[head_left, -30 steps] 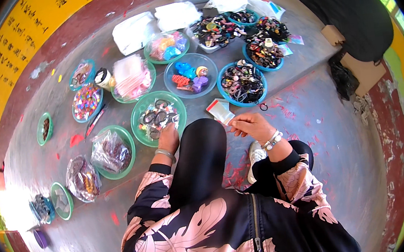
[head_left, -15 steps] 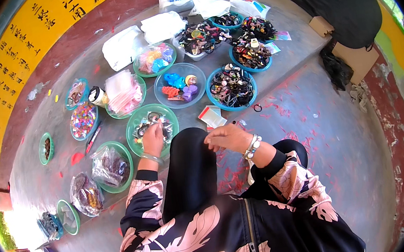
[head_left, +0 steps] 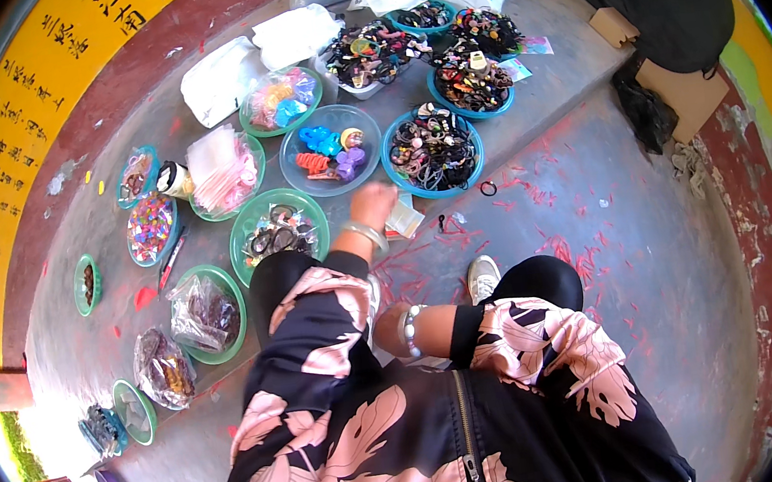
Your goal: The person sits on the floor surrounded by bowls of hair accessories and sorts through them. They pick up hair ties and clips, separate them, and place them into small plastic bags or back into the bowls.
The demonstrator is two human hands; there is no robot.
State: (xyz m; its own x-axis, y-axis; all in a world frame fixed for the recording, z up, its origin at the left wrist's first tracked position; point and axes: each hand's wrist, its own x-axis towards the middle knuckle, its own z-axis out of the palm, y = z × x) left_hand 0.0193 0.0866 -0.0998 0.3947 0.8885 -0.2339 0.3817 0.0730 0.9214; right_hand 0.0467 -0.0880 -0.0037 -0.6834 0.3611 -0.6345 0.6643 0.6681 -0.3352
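My left hand (head_left: 374,206) reaches forward over the ledge, between a blue basin of hair ties (head_left: 433,150) and a small white and red box (head_left: 402,218). Its fingers are blurred, and whatever they might hold does not show. Low between my knees is my right hand (head_left: 387,330), bent inward with its fingers hidden. Left of my left wrist stands a green basin (head_left: 278,199) with dark hair ties and small packaged pieces. Beyond it, a clear bowl (head_left: 301,176) holds blue, red and purple coiled pieces.
More basins of hair ties (head_left: 473,88) stand at the back, beside white bags (head_left: 298,36). On the left are a bowl of colourful bits (head_left: 152,228), a red pen (head_left: 171,263) and a bagged dark bundle (head_left: 207,318). Red scraps (head_left: 558,248) litter the floor at right.
My left hand has left the green basin and moved right and forward past my knee. My right hand has dropped back toward my lap. My knees have spread apart.
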